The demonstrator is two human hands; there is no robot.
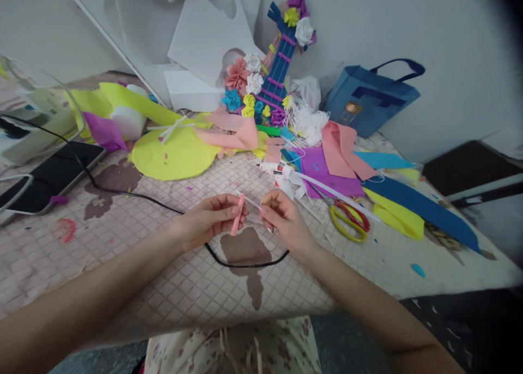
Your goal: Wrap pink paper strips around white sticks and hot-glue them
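Near the middle of the table my left hand (216, 216) pinches a narrow strip of pink crepe paper (237, 217) between thumb and fingers. A thin white stick (250, 201) runs from the pink strip across to my right hand (284, 216). The fingers of my right hand are closed on its other end. Both hands are just above the tabletop, a short gap apart. Beyond my right hand lies a white glue gun (281, 170) with a long pale glue stick. Scissors with yellow and red handles (348, 222) rest to its right.
A decorated blue paper guitar (280, 63) leans at the back, beside a blue bag (368, 104). A yellow oval (171, 157) and purple paper (327, 169) lie on the patterned tablecloth (171, 287). A black cable (245, 265) passes beneath my hands; a dark flat device (61, 175) sits left.
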